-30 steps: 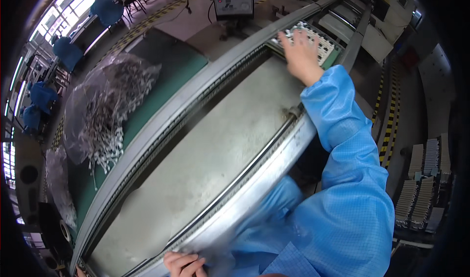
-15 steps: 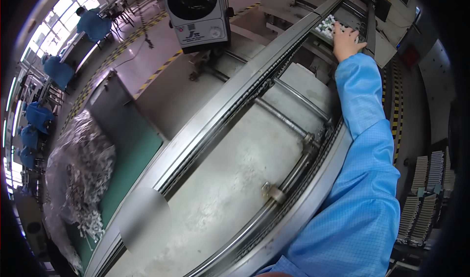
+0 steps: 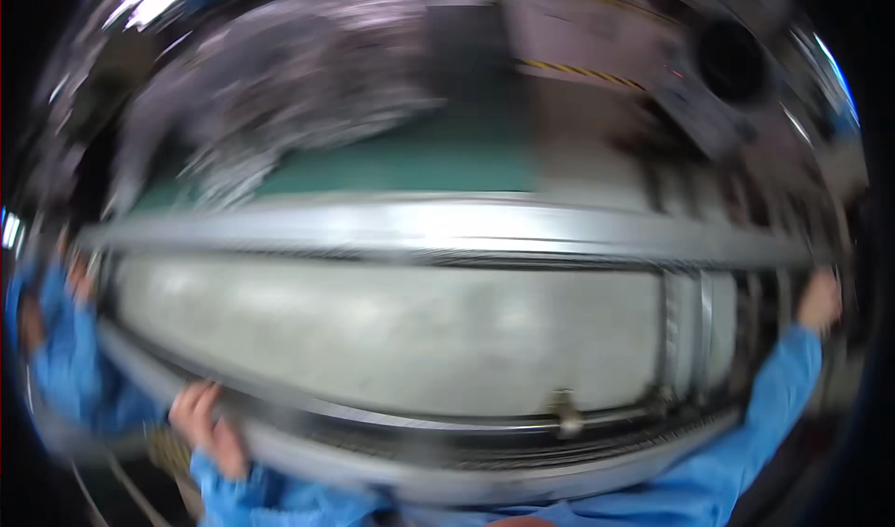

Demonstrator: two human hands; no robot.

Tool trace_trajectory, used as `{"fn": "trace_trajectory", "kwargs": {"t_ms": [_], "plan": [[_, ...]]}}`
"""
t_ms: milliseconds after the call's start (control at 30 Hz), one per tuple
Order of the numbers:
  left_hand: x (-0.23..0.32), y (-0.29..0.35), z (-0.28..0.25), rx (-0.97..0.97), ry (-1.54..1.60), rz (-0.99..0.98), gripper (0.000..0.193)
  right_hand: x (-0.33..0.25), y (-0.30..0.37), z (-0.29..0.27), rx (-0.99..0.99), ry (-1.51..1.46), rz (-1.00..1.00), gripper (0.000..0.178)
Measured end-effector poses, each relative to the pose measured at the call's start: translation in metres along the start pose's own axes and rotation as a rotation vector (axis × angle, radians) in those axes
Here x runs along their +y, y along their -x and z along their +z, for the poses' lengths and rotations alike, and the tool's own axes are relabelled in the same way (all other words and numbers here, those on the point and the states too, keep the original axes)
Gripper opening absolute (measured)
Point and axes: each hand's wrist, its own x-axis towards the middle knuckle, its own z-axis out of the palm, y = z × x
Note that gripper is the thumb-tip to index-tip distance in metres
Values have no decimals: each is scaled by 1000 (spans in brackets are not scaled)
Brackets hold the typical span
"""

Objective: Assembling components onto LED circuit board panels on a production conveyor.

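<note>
Motion smears much of the picture. My left hand point(image 3: 210, 426) is at the near metal rail point(image 3: 373, 476) of a conveyor, toward its left end. Its fingers lie over the rail's edge, thumb apart, with nothing visible in them. At the far right, my right arm reaches along the conveyor, and my right hand point(image 3: 820, 301) is by the right end of the far rail point(image 3: 447, 224). Blur hides its fingers, and I cannot make out anything in it. Between the rails are a pale flat panel point(image 3: 392, 331), a rod with a brass-coloured fitting point(image 3: 564, 413), and dark chain tracks.
Another person in a blue sleeve point(image 3: 65, 364) stands at the conveyor's left end, a hand near the rail. Beyond the far rail, a green surface point(image 3: 401, 168) carries a crumpled clear plastic bag point(image 3: 308, 89). A grey machine with a round dark window point(image 3: 732, 61) stands at the back right.
The view has swung left, so the conveyor now runs across it. My left hand and the other person have come into view. My right hand now appears at the right edge; the small white-and-green parts beside it are no longer visible.
</note>
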Motion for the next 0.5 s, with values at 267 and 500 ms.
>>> {"fn": "trace_trajectory", "kwargs": {"t_ms": [267, 500], "plan": [[-9, -16, -24, 2, 489, 13, 41, -121, -12, -390, 237, -1346, -222, 54], [-163, -240, -14, -51, 295, 309, 13, -144, 17, -775, 608, -1673, -770, 31]]}}
